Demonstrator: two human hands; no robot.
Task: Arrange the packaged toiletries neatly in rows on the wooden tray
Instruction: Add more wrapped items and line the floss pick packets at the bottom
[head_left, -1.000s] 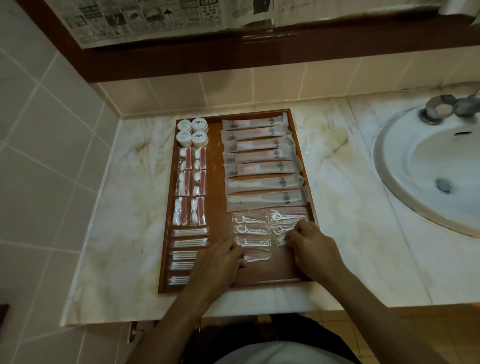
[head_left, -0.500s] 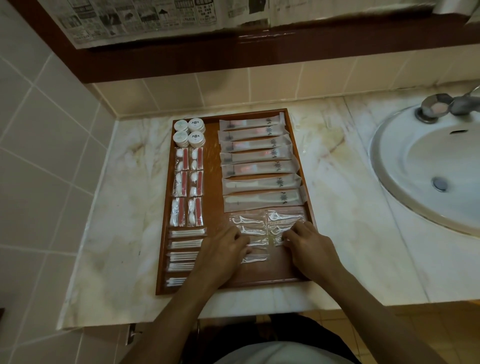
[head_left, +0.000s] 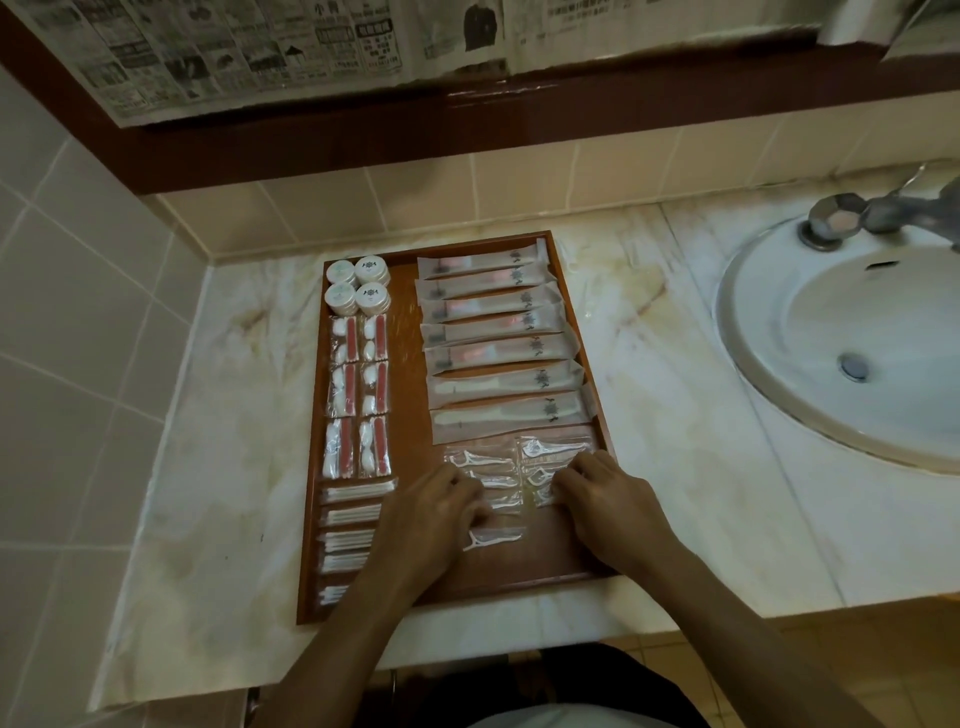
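Note:
The wooden tray (head_left: 408, 364) lies on the marble counter and holds the toiletries in rows. Round white pots (head_left: 357, 285) fill its far left corner. Below them come red-striped cotton packets (head_left: 358, 395), then cotton swab packets (head_left: 353, 519). Long toothbrush packets (head_left: 498, 338) are stacked down the right side. Clear floss pick packets (head_left: 493, 467) sit near the front right. My left hand (head_left: 431, 514) pinches one floss packet with curled fingers. My right hand (head_left: 608, 499) rests its fingertips on the right column of floss packets. One floss packet (head_left: 493, 538) lies apart, lower down.
A white sink (head_left: 831, 338) with a metal tap (head_left: 836, 218) is set into the counter (head_left: 675, 389) to the right. A tiled wall (head_left: 78, 338) closes off the left. Newspaper (head_left: 234, 52) covers the mirror above a brown frame.
Both hands have slid a little up the tray and closer together over the floss packets, which have shifted slightly. The lowest packet has stayed where it was.

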